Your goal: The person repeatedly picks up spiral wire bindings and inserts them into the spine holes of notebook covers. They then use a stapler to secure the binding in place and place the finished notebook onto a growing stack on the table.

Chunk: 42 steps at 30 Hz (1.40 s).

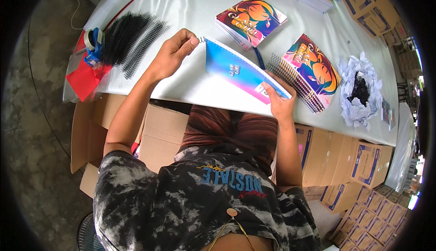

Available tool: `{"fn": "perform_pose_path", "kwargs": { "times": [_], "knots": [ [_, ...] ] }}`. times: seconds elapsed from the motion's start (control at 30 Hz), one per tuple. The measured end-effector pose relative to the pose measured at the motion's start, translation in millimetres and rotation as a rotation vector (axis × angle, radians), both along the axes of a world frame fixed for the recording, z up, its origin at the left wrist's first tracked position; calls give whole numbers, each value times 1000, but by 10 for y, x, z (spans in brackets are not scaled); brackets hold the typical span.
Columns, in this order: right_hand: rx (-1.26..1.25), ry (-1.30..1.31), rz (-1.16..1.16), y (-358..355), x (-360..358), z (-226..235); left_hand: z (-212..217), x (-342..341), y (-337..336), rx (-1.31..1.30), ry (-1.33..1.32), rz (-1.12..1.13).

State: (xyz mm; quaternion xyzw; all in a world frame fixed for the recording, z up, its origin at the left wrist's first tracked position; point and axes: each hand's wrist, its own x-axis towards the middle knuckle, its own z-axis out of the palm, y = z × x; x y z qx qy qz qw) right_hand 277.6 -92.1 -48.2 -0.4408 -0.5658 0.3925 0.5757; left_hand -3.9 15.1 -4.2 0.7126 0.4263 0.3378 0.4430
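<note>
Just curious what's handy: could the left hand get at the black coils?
Probably yes: the black coils lie beside the left hand, nothing between, though it may first need to release the blue notebook's wire end.

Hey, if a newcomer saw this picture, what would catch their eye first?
Probably the blue-to-pink rectangular paper notebook at the centre, held at its right end by the right grip, while the left grip pinches a thin dark coil at its upper left corner. Then likely the black spiral coils heaped on the white table's left, and the multicoloured notebook stack on the right.
</note>
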Motion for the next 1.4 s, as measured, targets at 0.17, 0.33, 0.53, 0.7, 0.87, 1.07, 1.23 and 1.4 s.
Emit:
{"fn": "perform_pose_path", "kwargs": {
  "times": [0.17,0.33,0.53,0.7,0.87,1.07,1.23,1.4],
  "knots": [
    [94,-84,65,33,56,35,246,13,43,-244,-83,-88],
    [14,-78,73,-16,81,43,305,-93,185,87,120,-236],
    [99,-50,95,-41,53,19,641,43,8,177,392,-335],
    [119,-51,151,-18,81,38,732,-9,179,-303,364,-393],
    [15,23,134,-39,88,45,639,23,177,99,367,-401],
    [-8,-113,50,-47,56,70,848,177,39,295,785,-317],
    [219,-177,38,-25,3,-6,700,245,-79,893,732,-122],
    [304,-184,55,-30,-31,-56,858,303,-105,768,894,-238]
  ]
}}
